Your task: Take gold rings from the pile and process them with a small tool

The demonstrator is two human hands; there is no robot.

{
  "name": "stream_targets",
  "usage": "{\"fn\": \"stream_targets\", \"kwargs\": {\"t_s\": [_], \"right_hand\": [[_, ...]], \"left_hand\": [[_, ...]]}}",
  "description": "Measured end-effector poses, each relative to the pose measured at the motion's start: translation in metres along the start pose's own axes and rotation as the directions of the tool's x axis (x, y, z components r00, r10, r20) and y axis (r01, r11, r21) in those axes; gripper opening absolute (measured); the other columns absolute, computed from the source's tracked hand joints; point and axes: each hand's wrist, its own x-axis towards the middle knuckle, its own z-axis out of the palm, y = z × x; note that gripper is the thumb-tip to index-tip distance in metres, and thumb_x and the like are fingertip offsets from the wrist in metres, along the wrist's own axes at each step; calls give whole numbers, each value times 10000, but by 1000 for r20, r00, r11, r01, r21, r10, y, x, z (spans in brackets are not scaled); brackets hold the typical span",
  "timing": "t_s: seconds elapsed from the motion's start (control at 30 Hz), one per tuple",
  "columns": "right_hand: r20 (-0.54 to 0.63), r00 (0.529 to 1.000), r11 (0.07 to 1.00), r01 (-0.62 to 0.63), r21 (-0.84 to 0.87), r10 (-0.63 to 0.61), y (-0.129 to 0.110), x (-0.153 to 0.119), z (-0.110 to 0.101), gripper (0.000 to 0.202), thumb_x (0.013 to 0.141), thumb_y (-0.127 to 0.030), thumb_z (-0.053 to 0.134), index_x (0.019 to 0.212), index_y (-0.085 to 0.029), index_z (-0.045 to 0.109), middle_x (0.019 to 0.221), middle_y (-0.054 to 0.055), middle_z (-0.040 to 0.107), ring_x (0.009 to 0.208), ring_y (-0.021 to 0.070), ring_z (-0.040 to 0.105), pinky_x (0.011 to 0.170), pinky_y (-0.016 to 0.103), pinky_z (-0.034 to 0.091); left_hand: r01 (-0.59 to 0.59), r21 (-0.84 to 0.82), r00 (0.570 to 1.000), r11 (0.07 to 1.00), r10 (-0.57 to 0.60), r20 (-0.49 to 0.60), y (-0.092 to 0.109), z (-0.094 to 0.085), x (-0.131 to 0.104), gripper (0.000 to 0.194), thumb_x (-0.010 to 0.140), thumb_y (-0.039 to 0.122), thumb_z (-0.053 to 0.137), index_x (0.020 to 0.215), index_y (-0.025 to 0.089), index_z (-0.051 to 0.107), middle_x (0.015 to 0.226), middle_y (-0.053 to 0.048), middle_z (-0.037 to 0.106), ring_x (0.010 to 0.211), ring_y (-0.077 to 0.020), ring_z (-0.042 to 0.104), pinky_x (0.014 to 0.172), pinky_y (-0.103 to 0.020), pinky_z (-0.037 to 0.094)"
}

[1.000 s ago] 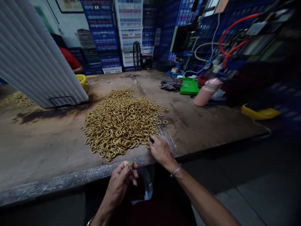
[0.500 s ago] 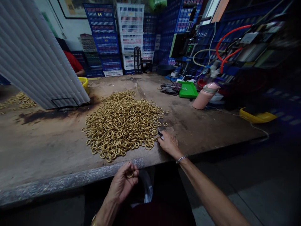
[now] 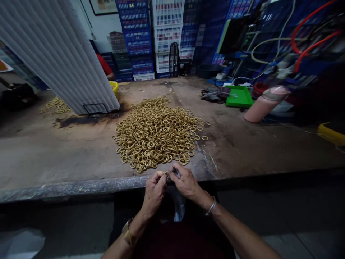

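Observation:
Just over the table's front edge, my left hand (image 3: pixel 155 190) pinches a gold-coloured ring (image 3: pixel 166 173) between thumb and fingers. Its fingertips meet those of my right hand (image 3: pixel 187 181), which is closed around a small dark object (image 3: pixel 175 172) whose kind I cannot make out. Behind both hands spreads a heap of gold-coloured rings (image 3: pixel 156 136), with a few loose ones at its right side. A clear plastic bag (image 3: pixel 179 207) hangs below the hands, partly hidden by my wrists.
A tall corrugated white panel (image 3: pixel 72 61) stands in a black wire holder (image 3: pixel 95 109) at the left. To the right are a green tray (image 3: pixel 239 97), a pink bottle (image 3: pixel 265 104) and a dark cloth (image 3: pixel 214 95). Stacked crates (image 3: pixel 168 36) rise behind; a person's red sleeve (image 3: pixel 104 64) shows beside the panel.
My right hand has come from the heap's right edge to meet my left hand. The left hand has risen with the ring to the table edge. The view has shifted right.

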Motion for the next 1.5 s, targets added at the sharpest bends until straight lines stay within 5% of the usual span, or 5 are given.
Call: {"fn": "stream_targets", "kwargs": {"t_s": [0.17, 0.57, 0.73, 0.97, 1.5], "right_hand": [[134, 974, 945, -211, 251, 182, -1, 5, 6, 229, 819, -332, 408, 662, -179, 472, 557, -43, 453, 529, 85, 414, 522, 195, 339], [119, 975, 930, -216, 297, 188, -6, 10, 10, 164, 755, -271, 455, 632, -171, 494, 568, -37, 480, 552, 88, 433, 538, 193, 345], [-15, 996, 996, -93, 13, 93, 2, 4, 10, 147, 776, -223, 429, 662, -180, 510, 565, -22, 499, 527, 95, 431, 530, 199, 316], [226, 972, 949, 129, -289, -63, -5, -7, 9, 130, 741, -125, 436, 790, -186, 540, 685, 5, 600, 606, 116, 507, 562, 218, 273], [-78, 987, 821, -160, -549, 140, 12, 22, 4, 171, 825, -242, 410, 931, -196, 535, 802, 47, 645, 733, 163, 585, 603, 245, 300]], "left_hand": [[-244, 178, 968, 953, 250, -16, -1, -4, -5, 191, 789, 314, 506, 718, 157, 587, 667, 0, 549, 651, -120, 489, 650, -221, 386], [157, -248, 984, 956, -129, 125, -2, -8, -10, 269, 789, 429, 498, 722, 170, 463, 548, 67, 389, 391, -29, 278, 374, -150, 230], [163, -238, 985, 958, -142, 102, -2, -9, -10, 259, 789, 427, 502, 740, 174, 472, 554, 64, 409, 394, -29, 298, 376, -149, 240], [103, -109, 994, 989, -97, 57, -1, -11, -8, 274, 800, 442, 475, 745, 174, 475, 530, 62, 417, 398, -38, 326, 384, -151, 271], [249, -436, 964, 865, -178, 198, 10, -8, -22, 254, 766, 390, 548, 709, 152, 478, 662, 2, 541, 424, -44, 391, 365, -167, 306]]}}
